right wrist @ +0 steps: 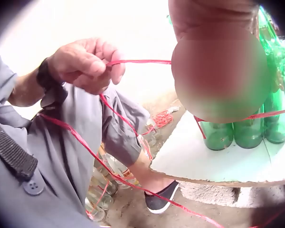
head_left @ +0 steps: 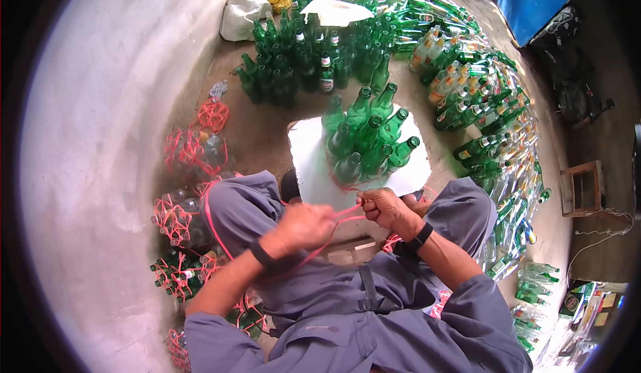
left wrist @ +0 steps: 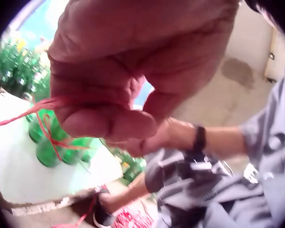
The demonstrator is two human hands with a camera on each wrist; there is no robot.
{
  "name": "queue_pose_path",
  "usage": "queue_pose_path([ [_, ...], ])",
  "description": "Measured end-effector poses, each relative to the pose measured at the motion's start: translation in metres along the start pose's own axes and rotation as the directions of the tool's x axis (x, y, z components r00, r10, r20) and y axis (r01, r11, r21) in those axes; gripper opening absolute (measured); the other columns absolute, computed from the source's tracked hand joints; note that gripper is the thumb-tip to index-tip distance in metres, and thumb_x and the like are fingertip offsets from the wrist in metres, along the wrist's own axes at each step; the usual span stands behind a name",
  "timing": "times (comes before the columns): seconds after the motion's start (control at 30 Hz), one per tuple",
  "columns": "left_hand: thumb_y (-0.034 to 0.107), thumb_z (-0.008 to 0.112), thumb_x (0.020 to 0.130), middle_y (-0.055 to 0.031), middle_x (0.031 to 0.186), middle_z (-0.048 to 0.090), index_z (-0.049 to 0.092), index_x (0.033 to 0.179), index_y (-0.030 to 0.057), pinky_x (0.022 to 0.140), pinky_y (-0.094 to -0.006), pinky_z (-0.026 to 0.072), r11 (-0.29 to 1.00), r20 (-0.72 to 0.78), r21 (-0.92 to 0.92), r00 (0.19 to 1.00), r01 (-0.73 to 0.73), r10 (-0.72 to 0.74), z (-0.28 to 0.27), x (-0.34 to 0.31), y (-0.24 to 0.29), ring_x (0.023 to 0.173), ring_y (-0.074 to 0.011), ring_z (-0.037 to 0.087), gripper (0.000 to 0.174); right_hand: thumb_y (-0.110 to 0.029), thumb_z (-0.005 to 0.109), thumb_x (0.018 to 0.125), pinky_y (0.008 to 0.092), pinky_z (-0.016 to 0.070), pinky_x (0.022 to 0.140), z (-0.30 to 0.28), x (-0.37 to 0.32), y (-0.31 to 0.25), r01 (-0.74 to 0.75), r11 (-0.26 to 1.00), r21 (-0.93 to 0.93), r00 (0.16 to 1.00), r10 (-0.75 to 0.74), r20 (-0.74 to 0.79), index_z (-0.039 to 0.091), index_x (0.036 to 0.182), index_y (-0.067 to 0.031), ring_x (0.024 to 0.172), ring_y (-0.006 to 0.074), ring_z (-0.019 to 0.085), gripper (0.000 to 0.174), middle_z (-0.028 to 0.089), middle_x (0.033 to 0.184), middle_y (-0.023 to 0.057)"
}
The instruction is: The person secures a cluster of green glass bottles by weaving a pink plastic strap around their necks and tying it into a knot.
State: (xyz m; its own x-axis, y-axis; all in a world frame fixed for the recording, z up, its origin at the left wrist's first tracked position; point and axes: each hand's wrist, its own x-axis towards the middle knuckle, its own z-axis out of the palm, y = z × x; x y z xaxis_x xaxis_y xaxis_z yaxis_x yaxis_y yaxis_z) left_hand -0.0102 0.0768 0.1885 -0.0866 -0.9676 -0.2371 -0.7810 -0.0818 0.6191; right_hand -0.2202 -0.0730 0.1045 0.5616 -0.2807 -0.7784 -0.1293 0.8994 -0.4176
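Note:
Several green bottles (head_left: 367,136) stand grouped upright on a white board (head_left: 307,149). Red string (right wrist: 270,115) runs around their lower part in the right wrist view. My left hand (head_left: 304,226), blurred in the head view, pinches the red string (head_left: 347,211) between thumb and fingers; the right wrist view also shows this hand (right wrist: 85,64) with a taut stretch of string. My right hand (head_left: 384,209) grips the string close to the board's near edge, fingers curled. In the right wrist view its fingertips are hidden by blur. A loose string loop (left wrist: 46,126) lies against the bottles.
Green bottles (head_left: 280,72) stand beyond the board, with piles of bottles (head_left: 494,119) to the right. String-tied bundles (head_left: 172,219) line the left wall (head_left: 113,139). Both knees flank the board. Long red string (right wrist: 90,149) trails over the leg; a wooden stool (head_left: 582,189) is far right.

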Motion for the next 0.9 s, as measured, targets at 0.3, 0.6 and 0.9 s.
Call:
queue_pose_path([
  [0.3,0.014,0.068,0.089,-0.0181,0.078,0.069,0.071,0.098,0.0079,0.067,-0.0397,0.0547,0.981,-0.522,0.093,0.848,0.17,-0.097,-0.133,-0.007,-0.04,0.071,-0.0317,0.07,0.011,-0.005,0.06,0.096,0.0179,0.0229,0.041,0.016,0.005,0.018,-0.025,0.963,0.268,0.99,-0.013,0.138,0.055,0.096,-0.0051,0.051,0.0012,0.035,0.005,0.054,0.078,-0.0003],
  [0.6,0.0,0.058,0.095,0.0044,0.077,0.062,0.067,0.093,-0.0003,0.062,-0.0228,0.0449,0.919,-0.722,-0.394,0.621,-0.004,-0.306,-0.23,-0.061,-0.001,0.071,-0.0029,0.055,0.009,-0.008,0.064,0.096,0.0181,0.024,0.042,0.022,-0.009,0.014,-0.027,0.948,0.318,0.996,-0.002,0.092,0.055,0.094,-0.0054,0.05,0.002,0.034,0.009,0.052,0.076,-0.0007],
  [0.9,0.007,0.072,0.084,0.0002,0.075,0.062,0.07,0.108,-0.0003,0.065,-0.0254,0.0468,0.946,-0.113,-0.303,0.981,0.116,-0.157,-0.169,-0.072,0.03,0.07,-0.0065,0.056,0.026,-0.02,0.068,0.095,0.0257,0.0329,0.047,0.045,-0.046,-0.014,0.233,0.948,-0.218,0.969,-0.205,0.141,0.065,0.081,-0.0037,0.053,0.0071,0.044,0.022,0.058,0.069,0.0005],
])
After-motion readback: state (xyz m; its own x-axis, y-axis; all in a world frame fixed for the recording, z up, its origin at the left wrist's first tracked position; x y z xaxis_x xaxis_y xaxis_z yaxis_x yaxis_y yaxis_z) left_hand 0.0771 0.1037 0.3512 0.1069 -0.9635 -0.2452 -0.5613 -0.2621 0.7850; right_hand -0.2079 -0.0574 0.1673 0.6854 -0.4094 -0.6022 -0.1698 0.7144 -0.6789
